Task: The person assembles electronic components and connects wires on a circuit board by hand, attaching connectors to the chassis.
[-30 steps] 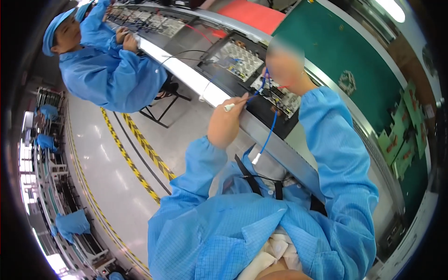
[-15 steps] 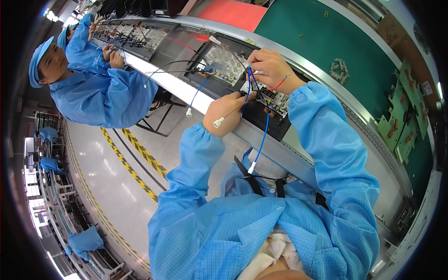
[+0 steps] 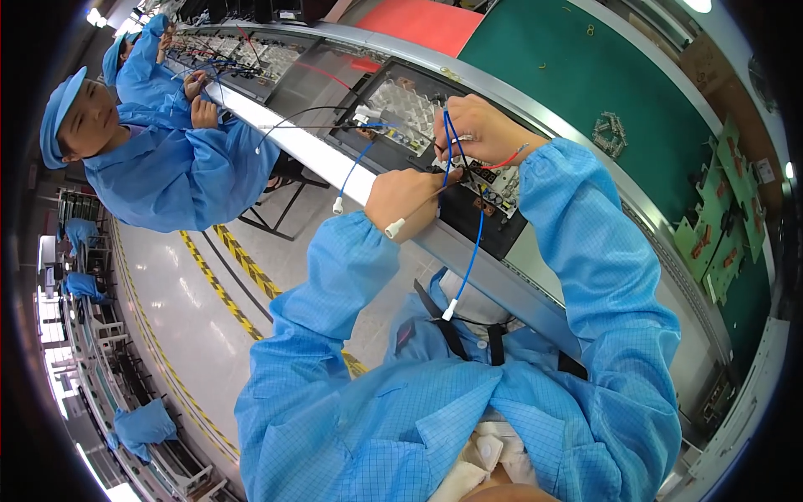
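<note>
My right hand is above a white circuit board in a black tray, its thumb and fingertips pinched together. What sits in the pinch is too small to make out. Blue wires loop up in front of these fingers. A red wire sticks out below the palm. My left hand is at the tray's near side, fingers curled and index finger reaching to the board; its fingertips hide what they touch. Across its back lies a thin wire with a white connector. Another blue wire hangs over the rail, ending in a white connector.
To the left on the line, another black tray holds a silvery board with loose wires. Two co-workers in blue work farther left. A green mat bears a pile of small metal parts. Green boards stand at the right.
My right hand has shifted slightly left, its fingertips moving away from the blue wires' loop. The left hand remains by the board, index finger extended. The near co-worker's hands have moved slightly.
</note>
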Tool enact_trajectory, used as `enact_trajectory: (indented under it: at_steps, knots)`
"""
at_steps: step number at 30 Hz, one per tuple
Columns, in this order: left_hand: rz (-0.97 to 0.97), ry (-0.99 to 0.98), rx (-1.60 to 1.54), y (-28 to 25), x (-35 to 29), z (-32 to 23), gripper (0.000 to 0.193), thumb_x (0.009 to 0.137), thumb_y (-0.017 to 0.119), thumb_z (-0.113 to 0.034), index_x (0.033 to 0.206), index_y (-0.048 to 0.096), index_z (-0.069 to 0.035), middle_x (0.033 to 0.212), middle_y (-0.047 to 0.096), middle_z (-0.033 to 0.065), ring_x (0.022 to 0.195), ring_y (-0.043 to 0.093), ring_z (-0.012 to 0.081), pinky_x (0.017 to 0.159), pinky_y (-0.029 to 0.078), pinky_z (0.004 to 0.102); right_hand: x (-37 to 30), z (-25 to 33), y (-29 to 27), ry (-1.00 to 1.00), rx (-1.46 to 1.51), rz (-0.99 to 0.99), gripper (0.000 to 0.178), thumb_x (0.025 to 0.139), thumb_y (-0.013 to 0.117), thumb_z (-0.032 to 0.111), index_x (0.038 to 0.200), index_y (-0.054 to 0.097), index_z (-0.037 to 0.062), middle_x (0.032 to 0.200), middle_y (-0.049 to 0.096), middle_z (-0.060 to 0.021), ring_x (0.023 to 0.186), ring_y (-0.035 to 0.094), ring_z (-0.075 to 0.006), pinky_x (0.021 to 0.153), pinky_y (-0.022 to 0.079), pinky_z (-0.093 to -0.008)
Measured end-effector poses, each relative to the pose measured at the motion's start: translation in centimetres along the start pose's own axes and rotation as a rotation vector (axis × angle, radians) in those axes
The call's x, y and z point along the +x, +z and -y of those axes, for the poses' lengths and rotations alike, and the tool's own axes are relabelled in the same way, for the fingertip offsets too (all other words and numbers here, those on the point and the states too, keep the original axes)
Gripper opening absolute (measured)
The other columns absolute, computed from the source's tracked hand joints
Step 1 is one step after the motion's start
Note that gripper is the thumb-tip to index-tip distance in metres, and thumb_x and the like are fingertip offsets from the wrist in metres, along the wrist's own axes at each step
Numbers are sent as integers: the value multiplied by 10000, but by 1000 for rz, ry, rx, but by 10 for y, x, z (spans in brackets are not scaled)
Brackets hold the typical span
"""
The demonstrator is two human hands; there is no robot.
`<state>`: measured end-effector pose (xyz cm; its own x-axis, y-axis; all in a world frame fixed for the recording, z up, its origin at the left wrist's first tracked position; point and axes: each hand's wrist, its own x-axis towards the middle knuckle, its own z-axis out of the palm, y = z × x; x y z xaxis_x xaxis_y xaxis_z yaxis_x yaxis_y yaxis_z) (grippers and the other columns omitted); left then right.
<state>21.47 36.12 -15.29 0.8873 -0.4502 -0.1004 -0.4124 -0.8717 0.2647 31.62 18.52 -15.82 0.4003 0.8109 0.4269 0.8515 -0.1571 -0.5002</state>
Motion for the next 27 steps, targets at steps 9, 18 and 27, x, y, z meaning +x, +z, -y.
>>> enact_trajectory:
  at_steps: [9, 18, 27]
  knots:
    - [70, -46, 22, -19, 8, 10, 459, 807, 463, -133, 1217, 544, -322, 700, 623, 110, 659, 622, 302, 557, 482, 408, 15, -16, -15, 21, 38, 136, 80, 729, 682, 189, 770, 647, 130, 830, 578, 17, 858, 499, -203, 791, 353, -346]
    - [42, -2, 92, -16, 13, 6, 372, 834, 462, -171, 1167, 577, -291, 674, 620, 107, 647, 626, 307, 552, 478, 418, 32, -21, -5, -17, 68, 148, 70, 713, 700, 113, 742, 649, 76, 815, 594, -11, 860, 535, -194, 790, 396, -333]
    - [86, 5, 57, -19, 19, 21, 376, 823, 517, -187, 1182, 571, -285, 678, 616, 114, 642, 628, 310, 527, 478, 408, 79, 9, -101, 5, 273, -57, 51, 787, 637, 28, 764, 600, 3, 835, 546, -41, 824, 530, -160, 744, 429, -277]
